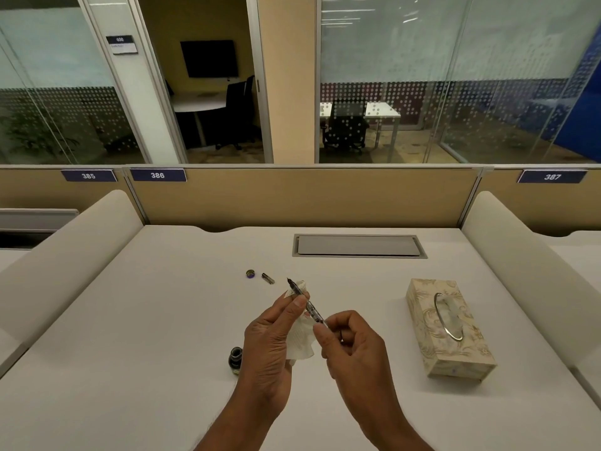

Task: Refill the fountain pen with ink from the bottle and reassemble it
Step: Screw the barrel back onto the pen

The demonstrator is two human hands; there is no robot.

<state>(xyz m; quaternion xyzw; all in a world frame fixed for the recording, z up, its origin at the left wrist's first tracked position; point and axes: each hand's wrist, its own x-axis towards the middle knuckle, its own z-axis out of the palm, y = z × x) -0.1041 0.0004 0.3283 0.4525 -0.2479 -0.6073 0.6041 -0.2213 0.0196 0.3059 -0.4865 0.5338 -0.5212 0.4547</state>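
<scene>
My left hand (271,340) holds the front section of the fountain pen (304,299) with a crumpled white tissue (300,340) wrapped under it; the nib points up and away to the left. My right hand (351,343) pinches the rear end of the pen's clear converter. The open ink bottle (235,360) stands on the white desk (162,320) just left of my left wrist. Farther back lie the bottle's round cap (250,274) and a short dark pen part (268,278).
A patterned tissue box (448,327) with a metal ring opening sits to the right. A grey cable hatch (359,245) is set in the desk's far side. Padded dividers flank the desk, and a partition closes the back.
</scene>
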